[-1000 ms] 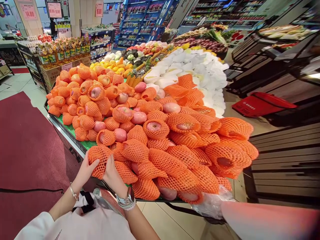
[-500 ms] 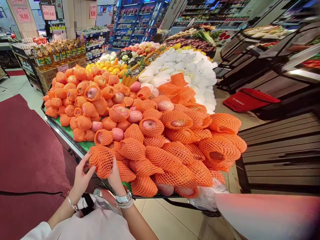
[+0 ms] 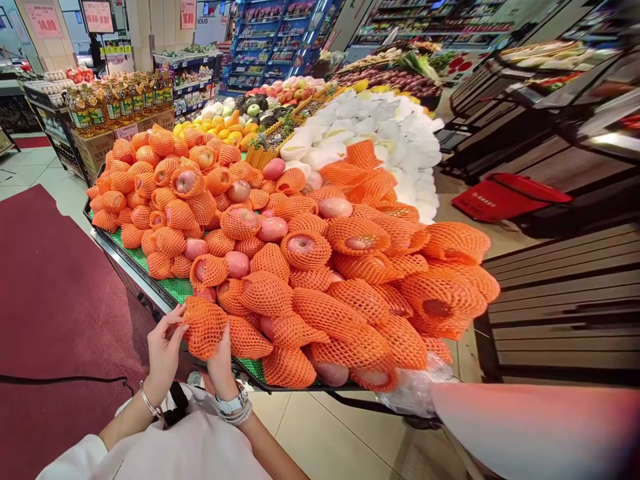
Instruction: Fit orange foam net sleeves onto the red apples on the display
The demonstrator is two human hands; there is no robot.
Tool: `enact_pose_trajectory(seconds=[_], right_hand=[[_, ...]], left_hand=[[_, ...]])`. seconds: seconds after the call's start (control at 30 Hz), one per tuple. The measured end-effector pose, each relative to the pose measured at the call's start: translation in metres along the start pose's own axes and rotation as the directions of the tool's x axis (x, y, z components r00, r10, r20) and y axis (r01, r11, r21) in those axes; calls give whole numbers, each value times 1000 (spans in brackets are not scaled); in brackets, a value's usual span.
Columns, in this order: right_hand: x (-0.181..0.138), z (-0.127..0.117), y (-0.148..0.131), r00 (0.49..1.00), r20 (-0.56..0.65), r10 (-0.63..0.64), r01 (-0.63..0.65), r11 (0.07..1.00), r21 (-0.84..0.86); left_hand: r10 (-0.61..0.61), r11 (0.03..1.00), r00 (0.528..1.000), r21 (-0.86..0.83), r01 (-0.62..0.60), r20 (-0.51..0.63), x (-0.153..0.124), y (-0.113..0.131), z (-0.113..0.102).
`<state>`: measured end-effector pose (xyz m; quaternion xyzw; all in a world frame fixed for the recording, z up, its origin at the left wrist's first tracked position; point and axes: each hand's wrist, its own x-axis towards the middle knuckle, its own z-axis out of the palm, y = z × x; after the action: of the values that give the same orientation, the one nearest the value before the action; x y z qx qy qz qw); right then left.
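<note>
Supermarket produce aisle; table (image 3: 150,293) piled with netted apples (image 3: 305,250). At its near edge, left hand (image 3: 165,347) and right hand (image 3: 221,360) both grasp one netted apple (image 3: 203,327).

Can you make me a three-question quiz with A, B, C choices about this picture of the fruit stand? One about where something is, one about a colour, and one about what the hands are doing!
1. Where is the red shopping basket?
A. On the floor, right of the fruit stand
B. On top of the apples
C. In the person's left hand

2. What colour are the foam nets around the apples?
A. Blue
B. Orange
C. Purple

3. What are the two hands doing?
A. Resting on the floor
B. Both holding one netted apple
C. Holding a bottle

Answers:
1. A: the basket sits on the floor beside the dark wooden shelves.
2. B: every net on the pile is orange.
3. B: the left hand and right hand both grip the netted apple at the stand's near edge.
</note>
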<state>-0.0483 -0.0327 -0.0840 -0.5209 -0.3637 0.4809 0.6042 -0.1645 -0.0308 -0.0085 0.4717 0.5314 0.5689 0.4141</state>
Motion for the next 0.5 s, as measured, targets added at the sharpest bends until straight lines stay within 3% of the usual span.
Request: enact_pose_trajectory(seconds=[0.17,0.27,0.4,0.5], right_hand=[[-3,6,-25,996,79,45,-47,999,23],[-6,11,-24,994,73,82,-88,993,77],[-8,13,-11,989,89,115,-129,975,183],[-5,9,-9,983,127,131,-160,956,246]], left_hand=[[140,978,990,156,-138,-4,6,3,-13],[213,947,977,239,-214,29,7,5,-16],[233,931,972,281,-234,36,1,2,-17],[204,921,968,305,-241,149,-4,-5,-19]])
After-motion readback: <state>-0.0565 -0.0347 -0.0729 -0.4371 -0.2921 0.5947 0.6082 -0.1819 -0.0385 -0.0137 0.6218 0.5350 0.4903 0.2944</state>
